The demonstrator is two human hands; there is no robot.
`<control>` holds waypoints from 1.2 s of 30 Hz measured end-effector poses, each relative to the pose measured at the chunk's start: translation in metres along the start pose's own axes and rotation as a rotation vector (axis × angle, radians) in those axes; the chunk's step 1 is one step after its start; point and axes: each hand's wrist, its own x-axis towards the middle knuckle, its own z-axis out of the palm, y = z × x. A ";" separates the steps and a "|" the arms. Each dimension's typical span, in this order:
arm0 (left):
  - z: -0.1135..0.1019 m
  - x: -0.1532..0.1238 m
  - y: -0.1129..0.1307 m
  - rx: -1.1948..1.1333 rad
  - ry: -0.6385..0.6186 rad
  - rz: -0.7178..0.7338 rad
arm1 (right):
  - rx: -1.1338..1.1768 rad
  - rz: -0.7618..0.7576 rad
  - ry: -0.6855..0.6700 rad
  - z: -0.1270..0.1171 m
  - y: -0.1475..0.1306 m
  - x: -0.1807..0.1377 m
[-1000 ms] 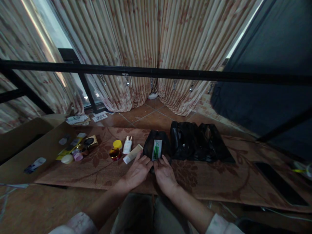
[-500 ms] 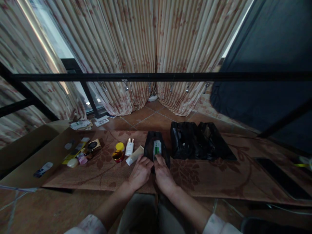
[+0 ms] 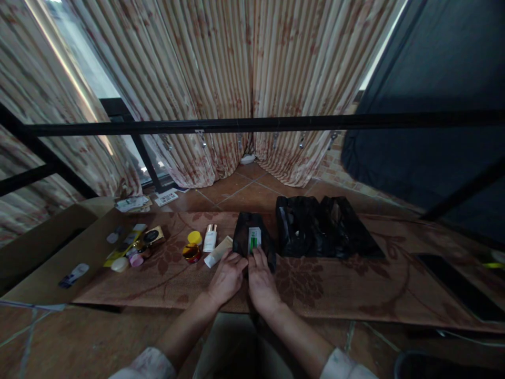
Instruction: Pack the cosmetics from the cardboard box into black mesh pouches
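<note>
A small black mesh bag (image 3: 241, 231) lies on the patterned cloth in front of me, its far end pointing away. On top of it, or just inside, is a white and green packet (image 3: 254, 239); which of the two I cannot tell. My left hand (image 3: 226, 276) has its fingers closed on the near left edge of the bag. My right hand (image 3: 262, 281) rests with fingers stretched forward at the packet's near end. Left of the bag lie a pale tube (image 3: 216, 253), a white bottle with a gold cap (image 3: 210, 238) and a red jar (image 3: 191, 253) beside a yellow lid (image 3: 194, 238).
More black mesh bags (image 3: 303, 229) lie to the right, with a dark phone-like slab (image 3: 460, 284) farther right. At left are small cosmetics (image 3: 136, 259), a gold box (image 3: 153, 236) and an open cardboard box (image 3: 43, 263). A black rail (image 3: 252, 125) crosses beyond the cloth-covered bench (image 3: 177, 289).
The right hand's fingers have straightened and shifted slightly against the packet's near end. My left hand stays at the bag's edge. The camera view has shifted a little.
</note>
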 end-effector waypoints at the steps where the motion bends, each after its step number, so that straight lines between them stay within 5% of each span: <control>1: 0.000 0.000 0.000 -0.006 0.002 -0.006 | 0.036 -0.002 0.029 0.003 -0.001 0.000; 11: -0.003 -0.001 -0.003 -0.044 -0.034 0.045 | -0.053 -0.032 -0.159 -0.009 0.010 -0.001; 15: -0.005 0.000 -0.001 -0.085 -0.042 0.052 | -0.103 -0.146 -0.172 -0.016 0.021 -0.003; 20: -0.005 0.001 0.002 -0.141 -0.024 0.033 | -0.074 -0.080 -0.144 -0.015 0.023 -0.005; 29: -0.002 -0.025 0.016 -0.317 0.196 -0.150 | -0.058 -0.044 -0.055 0.004 0.018 -0.010; 36: 0.016 -0.058 -0.002 -0.161 0.498 -0.528 | -0.058 -0.127 0.134 0.021 0.029 -0.019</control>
